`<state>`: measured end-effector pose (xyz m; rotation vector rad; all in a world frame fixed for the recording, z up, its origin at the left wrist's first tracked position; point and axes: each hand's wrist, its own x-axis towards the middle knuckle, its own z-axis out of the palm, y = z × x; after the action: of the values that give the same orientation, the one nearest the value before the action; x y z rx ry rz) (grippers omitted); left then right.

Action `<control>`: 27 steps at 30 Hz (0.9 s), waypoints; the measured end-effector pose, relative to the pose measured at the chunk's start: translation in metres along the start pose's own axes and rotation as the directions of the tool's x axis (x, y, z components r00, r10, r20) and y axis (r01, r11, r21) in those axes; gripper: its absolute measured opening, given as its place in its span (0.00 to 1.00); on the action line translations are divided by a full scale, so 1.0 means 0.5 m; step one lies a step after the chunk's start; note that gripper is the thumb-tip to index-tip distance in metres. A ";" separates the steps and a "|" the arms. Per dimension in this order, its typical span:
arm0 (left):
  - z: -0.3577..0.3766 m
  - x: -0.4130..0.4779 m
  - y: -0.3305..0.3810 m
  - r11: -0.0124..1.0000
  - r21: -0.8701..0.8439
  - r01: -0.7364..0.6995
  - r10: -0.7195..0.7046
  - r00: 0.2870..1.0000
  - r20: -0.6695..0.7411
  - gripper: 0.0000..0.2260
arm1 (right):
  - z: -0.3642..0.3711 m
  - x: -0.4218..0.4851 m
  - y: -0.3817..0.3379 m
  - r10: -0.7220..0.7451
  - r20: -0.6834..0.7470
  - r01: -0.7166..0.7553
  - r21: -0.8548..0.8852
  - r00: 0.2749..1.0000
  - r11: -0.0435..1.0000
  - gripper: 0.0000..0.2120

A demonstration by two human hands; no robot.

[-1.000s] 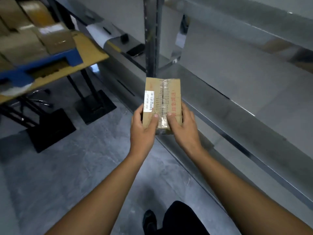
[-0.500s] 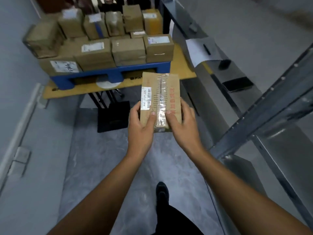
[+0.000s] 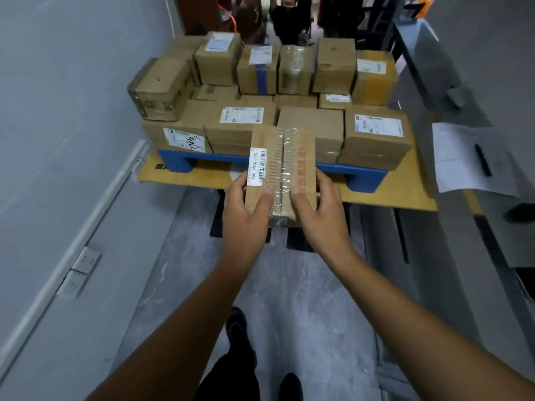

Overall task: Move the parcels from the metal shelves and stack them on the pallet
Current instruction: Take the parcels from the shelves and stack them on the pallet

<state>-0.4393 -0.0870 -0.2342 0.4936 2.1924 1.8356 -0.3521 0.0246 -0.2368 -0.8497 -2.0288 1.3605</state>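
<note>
I hold a small brown cardboard parcel (image 3: 282,160) with clear tape down its middle, red print and a white barcode label. My left hand (image 3: 246,215) grips its left near corner and my right hand (image 3: 318,212) grips its right near corner, thumbs on top. It hangs in the air in front of the blue pallet (image 3: 364,175). The pallet rests on a yellow-brown tabletop (image 3: 405,195) and carries several stacked brown parcels (image 3: 376,137) in two or more layers.
The metal shelves (image 3: 477,241) run along the right, with a sheet of paper (image 3: 463,163) and a black pen (image 3: 483,159) on a shelf. A grey wall with sockets (image 3: 84,260) is on the left. Grey floor lies below; a person stands behind the pallet (image 3: 292,18).
My view has swung left from the shelves to face the pallet head-on, and I have come closer to it. The parcel stays gripped in both hands the same way.
</note>
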 end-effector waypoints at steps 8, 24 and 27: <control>-0.036 0.354 -0.023 1.000 0.014 0.027 -0.026 0.997 -0.066 0.20 | 0.190 0.306 -0.043 -0.040 0.025 0.041 -0.056 0.999 0.998 0.22; -0.087 0.831 -0.085 0.977 0.160 0.143 -0.138 0.990 -0.038 0.21 | 0.461 0.706 -0.061 0.115 0.066 -0.107 -0.110 0.991 0.988 0.22; -0.089 0.855 -0.091 0.962 0.220 0.160 -0.161 0.987 -0.011 0.22 | 0.483 0.726 -0.042 0.145 0.074 -0.134 -0.135 0.987 0.982 0.23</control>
<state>-0.8521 0.0387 -0.2568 0.3493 2.3689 1.5157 -0.7696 0.1498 -0.2645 -1.0252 -2.1764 1.3717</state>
